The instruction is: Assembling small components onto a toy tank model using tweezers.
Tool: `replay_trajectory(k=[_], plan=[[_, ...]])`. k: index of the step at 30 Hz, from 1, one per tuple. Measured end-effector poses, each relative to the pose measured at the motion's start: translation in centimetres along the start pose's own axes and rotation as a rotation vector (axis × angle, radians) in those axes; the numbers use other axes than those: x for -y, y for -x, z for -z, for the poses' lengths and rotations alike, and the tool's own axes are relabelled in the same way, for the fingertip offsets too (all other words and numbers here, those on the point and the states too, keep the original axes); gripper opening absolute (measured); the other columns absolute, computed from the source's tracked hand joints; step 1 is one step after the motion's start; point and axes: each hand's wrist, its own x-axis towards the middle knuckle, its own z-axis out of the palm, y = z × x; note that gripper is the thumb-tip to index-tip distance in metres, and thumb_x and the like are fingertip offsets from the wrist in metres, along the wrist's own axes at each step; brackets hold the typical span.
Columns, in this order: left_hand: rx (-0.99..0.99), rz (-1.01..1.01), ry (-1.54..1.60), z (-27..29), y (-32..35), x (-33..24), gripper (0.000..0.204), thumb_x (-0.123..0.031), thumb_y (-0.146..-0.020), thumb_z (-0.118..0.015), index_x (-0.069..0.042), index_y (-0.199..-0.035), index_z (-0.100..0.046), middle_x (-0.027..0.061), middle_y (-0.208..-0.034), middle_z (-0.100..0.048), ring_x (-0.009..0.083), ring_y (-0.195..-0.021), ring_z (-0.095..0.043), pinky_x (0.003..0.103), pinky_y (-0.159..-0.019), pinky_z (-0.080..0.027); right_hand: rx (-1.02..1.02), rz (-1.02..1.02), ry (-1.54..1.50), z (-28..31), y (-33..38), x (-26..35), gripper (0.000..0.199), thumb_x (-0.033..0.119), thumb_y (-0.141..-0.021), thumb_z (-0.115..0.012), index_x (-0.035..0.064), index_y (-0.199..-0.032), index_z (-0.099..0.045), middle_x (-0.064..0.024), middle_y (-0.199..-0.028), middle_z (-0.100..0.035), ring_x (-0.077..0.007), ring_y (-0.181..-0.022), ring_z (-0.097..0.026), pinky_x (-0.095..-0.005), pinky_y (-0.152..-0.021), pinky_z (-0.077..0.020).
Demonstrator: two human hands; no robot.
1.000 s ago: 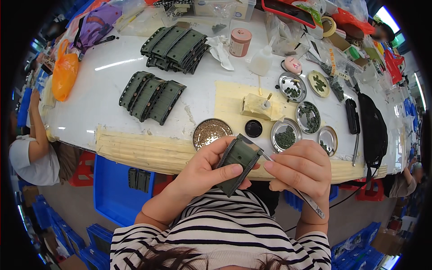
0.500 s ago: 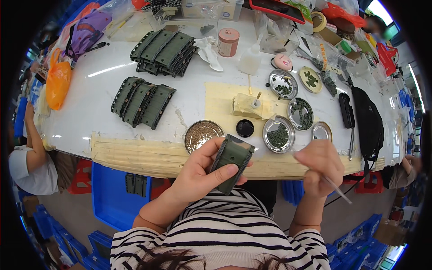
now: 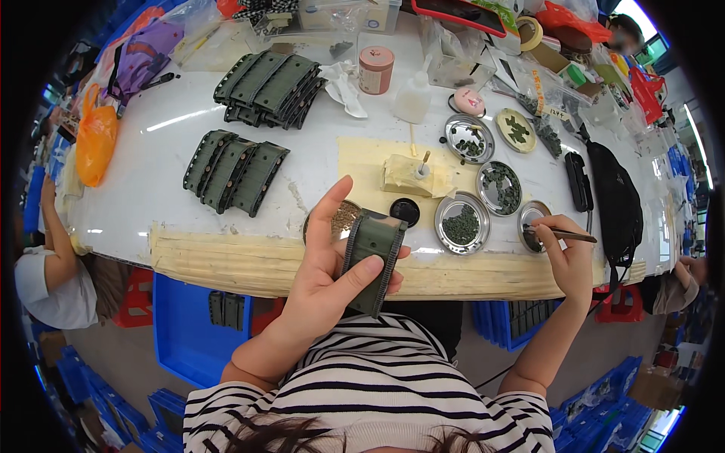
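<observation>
Surface: a white surface is edged at the front with pale tape.
Blue tray: the blue tray is seen below the surface's left part, with small green pieces lying in it.
Panel stacks: two stacks of curved green panels, an upper one and a lower one, are set on the surface's left side.
Left hand: the green panel is gripped by the left hand, thumb across its face, index finger extended, in front of the surface's edge.
Right hand: the tweezers are pinched by the right hand.
Small round tin: the tweezers' tips are held at this tin; whether anything is gripped by them cannot be told.
</observation>
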Motion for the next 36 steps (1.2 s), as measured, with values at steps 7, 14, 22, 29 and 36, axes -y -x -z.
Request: replay_trajectory(k=[7,14,22,29,36], plan=[[0.036,0.053,-0.038,0.4,0.3,0.4,0.035,-0.008,-0.100,-0.048,-0.008,-0.134,-0.039,0.0124,-0.112,-0.058,0.0151,-0.092,-0.063,0.033,-0.082,-0.057,-0.004,-0.047,-0.074,0.1,-0.1,-0.6,0.014,0.006,-0.091,-0.059,-0.0042,-0.095,-0.068,-0.0104,-0.080,-0.067,-0.0126,-0.073,-0.061,-0.0256,-0.066,-0.0466],[0.195,0.342,0.088,0.3,-0.4,1.3,0.029,-0.026,-0.104,-0.039,-0.001,-0.101,-0.054,0.0085,-0.105,-0.055,0.0158,-0.093,-0.063,0.034,-0.083,-0.058,-0.053,0.404,-0.408,-2.7,0.0,6.4,0.017,0.013,-0.080,-0.069,0.0001,-0.090,-0.072,-0.0065,-0.074,-0.066,-0.0182,-0.069,-0.056,-0.0299,-0.066,-0.0436],[0.287,0.548,0.395,0.4,-1.0,1.8,0.042,-0.036,-0.105,-0.029,-0.001,-0.091,-0.048,0.0133,-0.098,-0.055,0.0237,-0.091,-0.065,0.038,-0.077,-0.060,0.249,0.559,-0.513,-6.7,-1.9,10.0,0.020,0.018,-0.073,-0.075,0.0038,-0.086,-0.073,-0.0025,-0.077,-0.068,-0.0212,-0.072,-0.054,-0.0314,-0.066,-0.0438],[0.271,0.526,0.360,0.7,-0.7,2.1,0.037,-0.034,-0.104,-0.036,-0.003,-0.087,-0.045,0.0133,-0.098,-0.055,0.0233,-0.090,-0.065,0.037,-0.075,-0.060,0.235,0.547,-0.486,-7.3,-1.5,10.1,0.020,0.017,-0.071,-0.076,0.0045,-0.087,-0.073,-0.0031,-0.075,-0.066,-0.0213,-0.072,-0.054,-0.0314,-0.066,-0.0444],[0.166,0.376,0.289,0.2,-0.7,2.0,0.032,-0.031,-0.104,-0.039,-0.003,-0.090,-0.047,0.0078,-0.093,-0.054,0.0187,-0.088,-0.064,0.035,-0.078,-0.060,0.051,0.676,-0.306,-7.3,-0.1,11.1,0.032,0.024,-0.068,-0.078,0.0046,-0.093,-0.072,-0.0037,-0.074,-0.063,-0.0210,-0.072,-0.057,-0.0314,-0.066,-0.0457]])
